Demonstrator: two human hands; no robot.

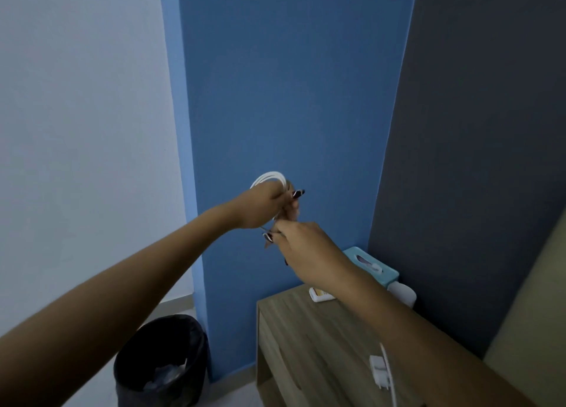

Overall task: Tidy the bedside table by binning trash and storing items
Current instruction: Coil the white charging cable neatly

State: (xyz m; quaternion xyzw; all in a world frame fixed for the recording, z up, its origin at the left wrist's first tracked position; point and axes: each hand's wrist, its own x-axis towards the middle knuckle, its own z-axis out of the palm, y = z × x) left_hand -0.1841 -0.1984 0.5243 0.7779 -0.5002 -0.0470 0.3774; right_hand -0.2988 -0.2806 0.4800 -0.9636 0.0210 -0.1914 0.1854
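1. We hold both hands raised in front of the blue wall (275,85), close together and touching at the fingertips.
2. Our left hand (260,207) is clamped around a coil of white cable (271,178); the loops arch up above its knuckles.
3. Our right hand (306,244), just below and to the right of the left, pinches a strand of the same cable between its fingers (271,236). We cannot tell exactly how the strand runs between the hands.
4. Below the right forearm sits the wooden bench (306,339). A white charger plug (378,373) rests on it beside the forearm, with a white cord rising from it.
5. Beyond the right wrist, at the back of the bench: a teal tissue box (372,265), a small white-and-orange item (320,294) partly hidden by the wrist, and a white object (402,293) against the dark wall.
6. Below the left forearm, on the floor beside the bench, stands a black bin (162,360) with a dark liner and crumpled material inside.
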